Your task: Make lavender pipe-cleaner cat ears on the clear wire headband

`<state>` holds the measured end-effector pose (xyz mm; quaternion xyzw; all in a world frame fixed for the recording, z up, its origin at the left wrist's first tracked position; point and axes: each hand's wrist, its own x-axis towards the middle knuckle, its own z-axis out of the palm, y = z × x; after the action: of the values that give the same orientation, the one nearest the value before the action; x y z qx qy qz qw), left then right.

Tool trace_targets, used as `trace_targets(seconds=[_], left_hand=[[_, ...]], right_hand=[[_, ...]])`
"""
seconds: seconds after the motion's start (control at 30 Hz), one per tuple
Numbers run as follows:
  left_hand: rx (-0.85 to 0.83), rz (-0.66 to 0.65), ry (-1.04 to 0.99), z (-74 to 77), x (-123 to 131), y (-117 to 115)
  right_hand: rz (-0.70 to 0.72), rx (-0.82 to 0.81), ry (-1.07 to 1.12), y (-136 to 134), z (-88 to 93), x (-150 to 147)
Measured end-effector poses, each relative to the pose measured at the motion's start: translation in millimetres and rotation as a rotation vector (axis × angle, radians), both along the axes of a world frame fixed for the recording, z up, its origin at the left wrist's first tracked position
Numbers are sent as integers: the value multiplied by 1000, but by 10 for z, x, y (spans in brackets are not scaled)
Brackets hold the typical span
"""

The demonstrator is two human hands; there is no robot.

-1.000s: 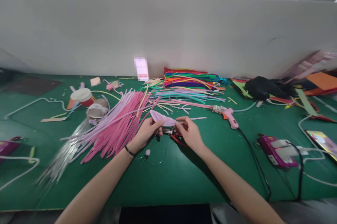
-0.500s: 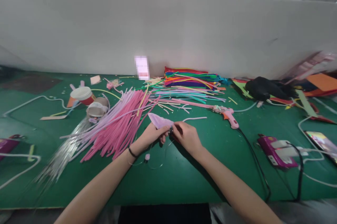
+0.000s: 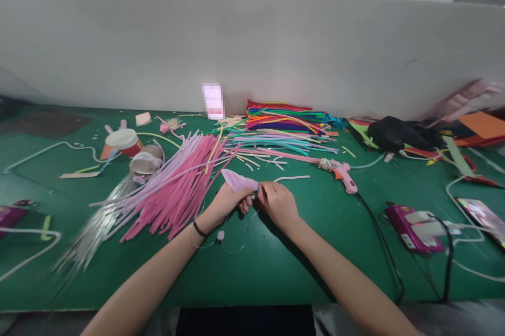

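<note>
A pale lilac, pointed fuzzy piece (image 3: 238, 181), petal-like in outline, is gripped by my left hand (image 3: 231, 202) with the thumb pressed on it. My right hand (image 3: 279, 203) meets its right end, fingers pinched together there; what lies between those fingertips is hidden. A small dark, shiny bit shows between the two hands, too small to name. Below my left hand a thin clear line loops over the table, with a small lilac bead-like piece (image 3: 221, 235) on it. Pink pipe cleaners (image 3: 177, 189) lie fanned out to the left of my hands.
On the green table (image 3: 252, 283), a pink glue gun (image 3: 347, 177) lies at right, its black cord running forward. Beyond are multicoloured pipe cleaners (image 3: 284, 118). A purple power strip (image 3: 410, 228) sits far right; a paper cup (image 3: 124, 142) and tape roll (image 3: 145, 162) stand left.
My right hand has turned slightly, its fingers curling closer at the lilac piece's end. The left hand and the table's contents look nearly unchanged.
</note>
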<state>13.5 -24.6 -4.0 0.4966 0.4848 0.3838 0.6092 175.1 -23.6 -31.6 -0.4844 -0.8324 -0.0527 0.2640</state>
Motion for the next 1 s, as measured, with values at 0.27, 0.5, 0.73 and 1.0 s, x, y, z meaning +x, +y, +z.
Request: trace_targets(seconds=[0.27,0.5,0.73,1.0], left_hand=[[1,99,-61,-13,-99,45],[3,252,-234,61,-315,137],[10,315,-296,44,-433,214],[33,355,-308,49,-474,232]], right_hand=[[4,-200,203,-31,182,121],[114,-408,2,-51,318,345],[185,-577,-18,-148,413,386],[106,-599,67,-62,354,412]])
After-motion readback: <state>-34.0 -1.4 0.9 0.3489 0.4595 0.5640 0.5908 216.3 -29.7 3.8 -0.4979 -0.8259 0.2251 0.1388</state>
